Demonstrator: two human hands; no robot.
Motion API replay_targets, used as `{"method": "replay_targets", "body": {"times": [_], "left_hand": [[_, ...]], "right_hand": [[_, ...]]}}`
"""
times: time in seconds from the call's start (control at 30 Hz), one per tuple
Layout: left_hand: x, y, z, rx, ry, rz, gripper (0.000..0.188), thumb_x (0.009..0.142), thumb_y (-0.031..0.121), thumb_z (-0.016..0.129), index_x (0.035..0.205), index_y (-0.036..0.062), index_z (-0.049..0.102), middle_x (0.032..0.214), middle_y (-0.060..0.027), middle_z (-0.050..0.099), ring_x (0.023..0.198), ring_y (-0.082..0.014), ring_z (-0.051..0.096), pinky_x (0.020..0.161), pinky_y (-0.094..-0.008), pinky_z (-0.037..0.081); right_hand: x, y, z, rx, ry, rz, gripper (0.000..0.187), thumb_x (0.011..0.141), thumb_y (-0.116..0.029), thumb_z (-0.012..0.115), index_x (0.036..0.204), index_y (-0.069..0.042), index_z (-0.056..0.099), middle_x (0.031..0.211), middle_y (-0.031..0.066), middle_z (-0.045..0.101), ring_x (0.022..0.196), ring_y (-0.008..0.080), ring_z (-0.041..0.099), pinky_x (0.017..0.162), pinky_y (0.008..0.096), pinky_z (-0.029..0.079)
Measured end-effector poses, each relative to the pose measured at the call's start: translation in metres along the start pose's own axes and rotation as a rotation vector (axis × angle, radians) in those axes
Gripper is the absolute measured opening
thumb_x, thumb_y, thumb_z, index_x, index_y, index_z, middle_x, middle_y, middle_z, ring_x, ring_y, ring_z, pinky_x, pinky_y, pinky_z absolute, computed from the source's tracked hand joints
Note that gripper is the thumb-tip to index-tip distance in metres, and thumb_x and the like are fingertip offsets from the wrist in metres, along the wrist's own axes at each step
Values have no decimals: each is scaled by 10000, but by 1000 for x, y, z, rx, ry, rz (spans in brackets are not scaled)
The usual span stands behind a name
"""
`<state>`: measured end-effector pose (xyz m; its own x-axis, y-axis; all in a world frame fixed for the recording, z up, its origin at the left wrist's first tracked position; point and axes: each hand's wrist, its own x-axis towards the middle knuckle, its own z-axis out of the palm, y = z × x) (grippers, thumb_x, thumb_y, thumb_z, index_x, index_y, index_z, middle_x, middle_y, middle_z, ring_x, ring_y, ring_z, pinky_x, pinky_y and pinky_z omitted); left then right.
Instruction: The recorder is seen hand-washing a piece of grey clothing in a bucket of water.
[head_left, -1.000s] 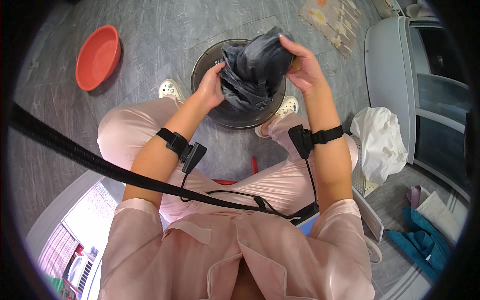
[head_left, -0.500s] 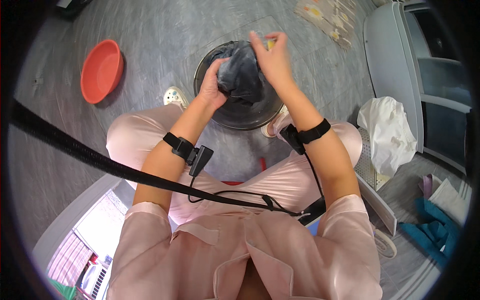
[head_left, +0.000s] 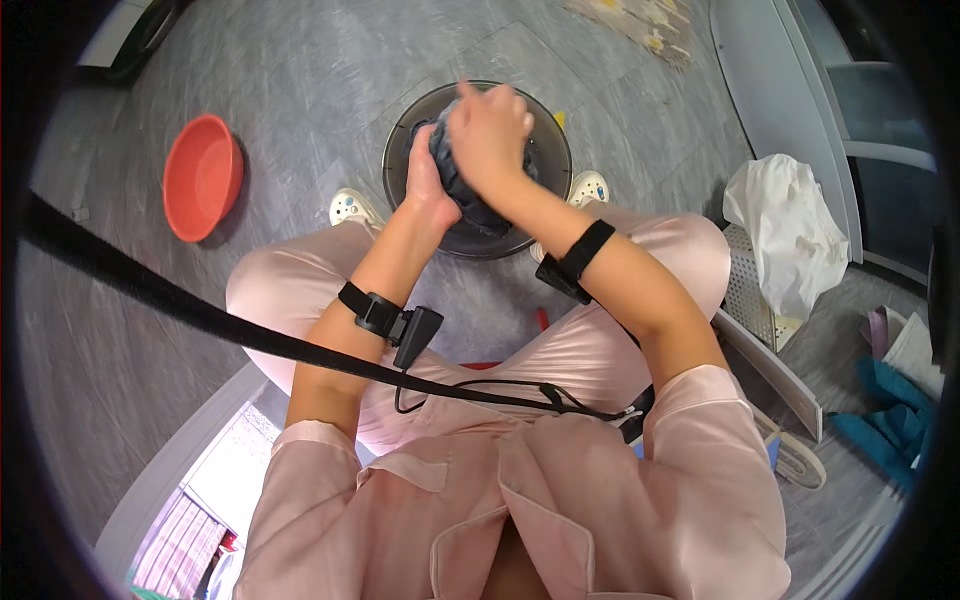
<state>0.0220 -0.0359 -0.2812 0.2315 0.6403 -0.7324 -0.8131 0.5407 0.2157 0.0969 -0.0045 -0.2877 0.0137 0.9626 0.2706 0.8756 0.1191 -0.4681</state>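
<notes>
A bunched dark grey-blue cloth [head_left: 476, 208], wet-looking, is held over a round dark basin [head_left: 550, 190] on the floor between my feet. My left hand [head_left: 430, 182] grips the cloth's left side, its thumb pointing up and its fingers hidden beneath. Across the top of the cloth lies my right hand [head_left: 488, 140], with bent fingers pressed against it and the fingertips slightly blurred. It covers much of the cloth. A small yellow patch [head_left: 560, 118] shows by the basin's right rim.
An orange-red basin [head_left: 203, 178] sits on the floor at the left. To the right are a white plastic bag [head_left: 785, 235], a perforated bin [head_left: 750, 285] and a grey cabinet [head_left: 785, 90]. A black strap [head_left: 250, 340] crosses the view. Teal cloth [head_left: 890, 415] lies at lower right.
My right hand, raised with spread fingers beside the cloth before, has moved left onto it. My left hand keeps hold, and the cloth now sits lower against the basin.
</notes>
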Motion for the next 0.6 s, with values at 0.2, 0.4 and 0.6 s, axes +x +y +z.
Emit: {"method": "replay_targets", "body": {"times": [0.2, 0.4, 0.6], "left_hand": [[8, -1, -10, -37, -179, 140, 469, 909, 469, 357, 1137, 120, 572, 1192, -75, 580, 1112, -257, 535, 970, -403, 408], [9, 0, -5, -7, -85, -21, 375, 925, 420, 383, 1077, 152, 597, 1173, -69, 585, 1096, -258, 530, 978, -454, 379], [16, -2, -18, -63, -218, -30, 419, 885, 462, 398, 1085, 150, 594, 1165, -62, 589, 1098, -247, 531, 960, -431, 393]], "right_hand": [[-12, -8, -14, 157, -104, -344, 270, 782, -179, 542, 1018, -115, 656, 897, 104, 556, 903, 285, 509, 763, 430, 365], [-20, -8, -4, -26, -55, -177, 274, 820, -142, 491, 1049, -169, 637, 886, 104, 529, 903, 300, 508, 711, 443, 375], [-10, 7, -5, 228, -57, -250, 271, 821, -109, 462, 1039, -142, 619, 881, 98, 543, 919, 286, 527, 752, 413, 385]]}}
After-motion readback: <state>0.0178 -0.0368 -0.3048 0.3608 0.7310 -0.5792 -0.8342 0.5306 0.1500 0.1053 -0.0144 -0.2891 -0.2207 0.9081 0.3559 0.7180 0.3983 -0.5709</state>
